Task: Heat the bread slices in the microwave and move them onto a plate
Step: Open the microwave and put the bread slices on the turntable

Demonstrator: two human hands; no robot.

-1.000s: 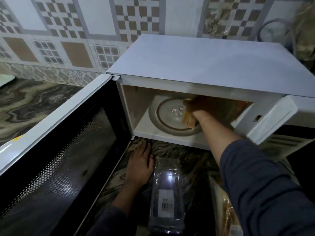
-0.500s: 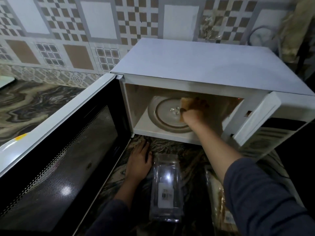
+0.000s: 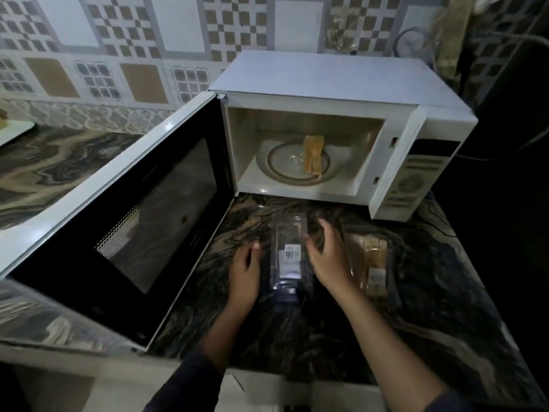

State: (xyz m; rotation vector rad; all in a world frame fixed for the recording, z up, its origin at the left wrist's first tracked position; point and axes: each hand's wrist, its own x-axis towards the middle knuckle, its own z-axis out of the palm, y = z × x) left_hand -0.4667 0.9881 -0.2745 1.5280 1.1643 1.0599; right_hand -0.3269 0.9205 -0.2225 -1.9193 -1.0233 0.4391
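Observation:
The white microwave (image 3: pixel 332 84) stands with its door (image 3: pixel 124 221) swung wide to the left. Bread slices (image 3: pixel 313 154) lie on the right part of the glass turntable (image 3: pixel 282 168) inside. In front, on the dark marbled counter, lies an empty clear plastic bread tray (image 3: pixel 289 257). My left hand (image 3: pixel 245 272) rests flat on the counter at the tray's left side. My right hand (image 3: pixel 328 258) hovers with fingers apart at the tray's right side, holding nothing. A second clear pack with bread slices (image 3: pixel 375 263) lies to the right.
The open door blocks the counter's left half. A white plate (image 3: pixel 13 132) shows at the far left edge of the counter. A cable (image 3: pixel 505 144) runs behind the microwave at the right. The counter's front edge (image 3: pixel 267 379) is just below my arms.
My right hand let go of the bread on the turntable and drew back out of the microwave down to the clear tray. The view pulled back from the oven.

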